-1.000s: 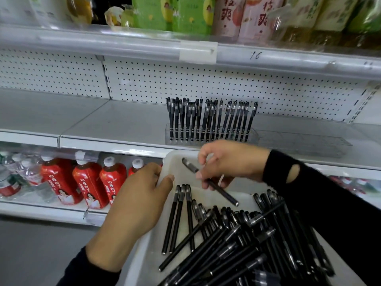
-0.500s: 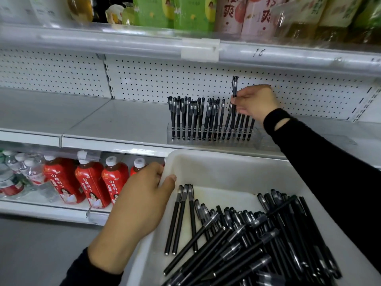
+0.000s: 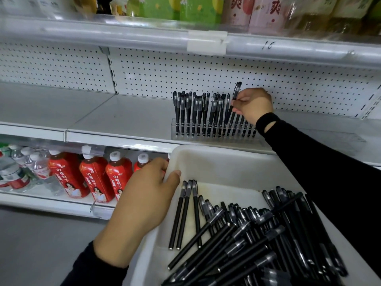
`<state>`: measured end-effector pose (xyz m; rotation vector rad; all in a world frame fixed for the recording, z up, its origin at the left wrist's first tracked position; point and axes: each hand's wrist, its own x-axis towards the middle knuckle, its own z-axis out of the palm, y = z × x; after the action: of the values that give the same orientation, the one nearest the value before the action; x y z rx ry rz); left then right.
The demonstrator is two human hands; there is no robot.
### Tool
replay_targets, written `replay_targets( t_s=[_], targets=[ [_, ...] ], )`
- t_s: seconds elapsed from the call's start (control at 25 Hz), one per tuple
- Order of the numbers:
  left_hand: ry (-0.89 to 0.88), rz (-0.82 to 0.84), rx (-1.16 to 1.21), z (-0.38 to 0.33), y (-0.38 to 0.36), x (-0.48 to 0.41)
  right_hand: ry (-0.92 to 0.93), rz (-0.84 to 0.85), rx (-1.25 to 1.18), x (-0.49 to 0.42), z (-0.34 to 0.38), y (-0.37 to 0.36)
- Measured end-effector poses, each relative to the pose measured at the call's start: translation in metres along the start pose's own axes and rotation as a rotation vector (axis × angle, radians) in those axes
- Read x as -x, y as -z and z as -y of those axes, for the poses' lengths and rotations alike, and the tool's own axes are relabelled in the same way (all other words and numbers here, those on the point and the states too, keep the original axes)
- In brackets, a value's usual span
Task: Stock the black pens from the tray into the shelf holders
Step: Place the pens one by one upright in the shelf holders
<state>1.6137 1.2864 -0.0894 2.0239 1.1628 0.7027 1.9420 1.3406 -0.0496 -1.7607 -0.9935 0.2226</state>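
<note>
I am standing at a white store shelf (image 3: 123, 120) with a pegboard back (image 3: 144, 75). Closest to me is the white tray (image 3: 226, 162). My left hand (image 3: 144, 199) grips its left rim, thumb over the edge on the inside and fingers curled round the outside, keeping it level. Inside the tray, the loose black pens (image 3: 247, 234) lie in a crossed heap towards the right, with three lying straight and apart by my thumb.

Below the tray's far corner, red bottles (image 3: 92, 176) line the lower shelf. Further out on the middle shelf sits the clear holder (image 3: 206, 137), with a row of standing pens (image 3: 198, 112) leaning slightly right. My right hand (image 3: 254, 105) is at the row's right part, fingers bent, pinching one pen (image 3: 237, 89) by its upper barrel just below the cap. That pen tilts, its cap above the others. I cannot tell whether its tip is already in a slot. Highest and furthest, drink cartons (image 3: 185, 7) fill the top shelf.

I judge these pens light, stiff and smooth, so they will likely roll and slip in the heap. It is best to lift one at a time and hold it high on the barrel, so the tip stays free to find its hole. Pushing sideways could tip the neighbours.
</note>
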Motion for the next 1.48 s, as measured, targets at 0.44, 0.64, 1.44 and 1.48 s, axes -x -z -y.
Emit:
replay_targets(
  t_s=[0.44,0.64,1.44,1.48],
  targets=[
    [0.004,0.013,-0.016,0.002,0.000,-0.002,-0.094,0.122,0.447,-0.008,-0.010,-0.011],
    [0.004,0.015,-0.026,0.001,0.000,-0.002,-0.120,0.164,0.551,-0.011,-0.016,-0.019],
    [0.016,0.006,-0.036,-0.005,0.002,0.001,0.429,0.908,0.721,0.180,0.053,0.037],
    [0.015,0.004,-0.037,-0.005,0.002,0.001,0.439,1.020,0.778,0.187,0.046,0.035]
  ],
)
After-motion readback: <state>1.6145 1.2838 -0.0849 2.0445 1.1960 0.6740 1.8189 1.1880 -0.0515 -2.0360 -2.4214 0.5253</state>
